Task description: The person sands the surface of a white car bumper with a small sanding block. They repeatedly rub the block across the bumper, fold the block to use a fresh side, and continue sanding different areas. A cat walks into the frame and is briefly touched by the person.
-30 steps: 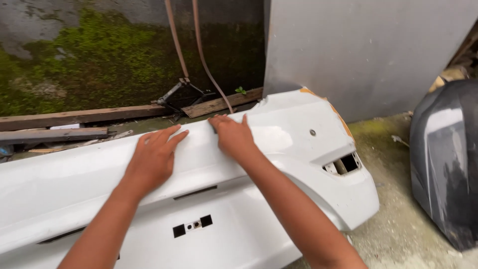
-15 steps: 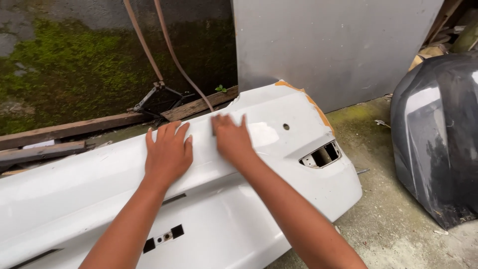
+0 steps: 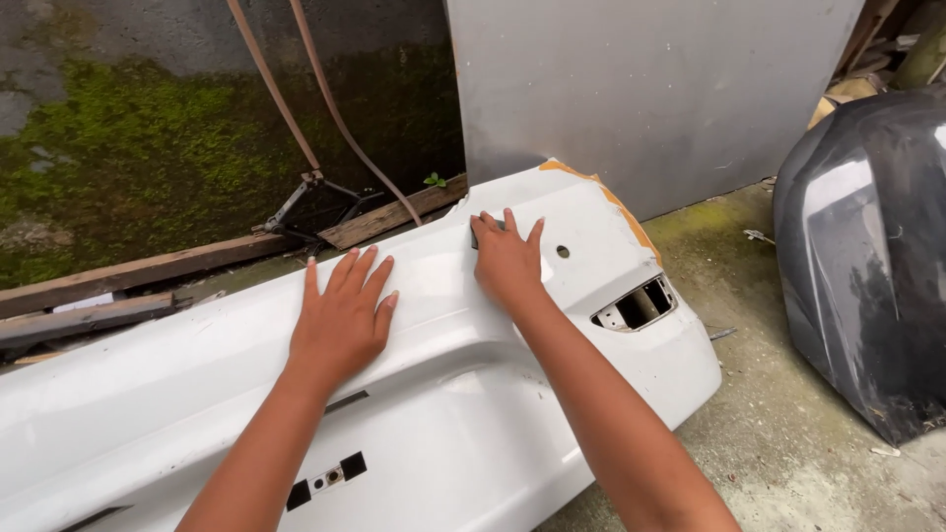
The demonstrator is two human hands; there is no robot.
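Observation:
A long white car bumper [image 3: 443,433] lies on the ground across the view, with a small round hole and a rectangular opening [image 3: 639,303] near its right end. My left hand [image 3: 342,315] rests flat on its upper face, fingers spread, holding nothing. Further right, my right hand [image 3: 506,258] presses a small dark sheet [image 3: 475,234] against the bumper's top edge; only a corner of the sheet shows beside my fingers. An orange strip [image 3: 621,202] runs along the bumper's far right edge.
A grey flat panel [image 3: 650,89] leans upright behind the bumper. A dark glossy body part [image 3: 867,256] stands at the right on the concrete floor [image 3: 788,433]. A mossy wall [image 3: 138,158], wooden planks [image 3: 148,271], two brown straps and a metal jack [image 3: 310,197] are at the back left.
My right hand has slid right along the bumper's top edge, away from my left hand, which stays flat. The view has shifted, so the bumper's right end sits more central.

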